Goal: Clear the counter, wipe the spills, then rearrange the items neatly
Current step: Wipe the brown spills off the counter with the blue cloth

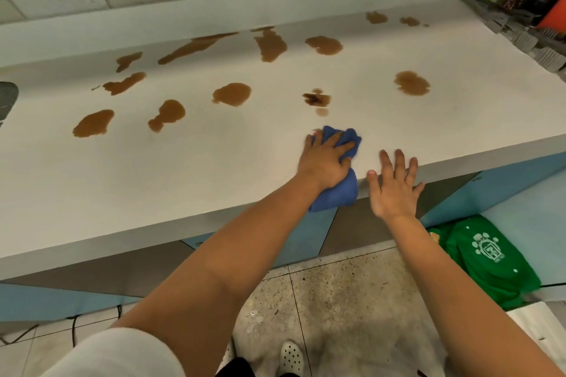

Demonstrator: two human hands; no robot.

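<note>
Several brown liquid spills dot the white counter, most of them in its back half. My left hand presses a blue cloth flat on the counter near the front edge; the cloth's near end hangs over that edge. A small dark spill lies just beyond the cloth. My right hand rests beside the cloth at the counter's front edge, fingers spread and holding nothing.
A grey rack with colourful boxes and packets stands at the counter's back right corner. A green bag sits on a lower blue shelf at right. Tiled wall runs behind; speckled floor and my shoes lie below.
</note>
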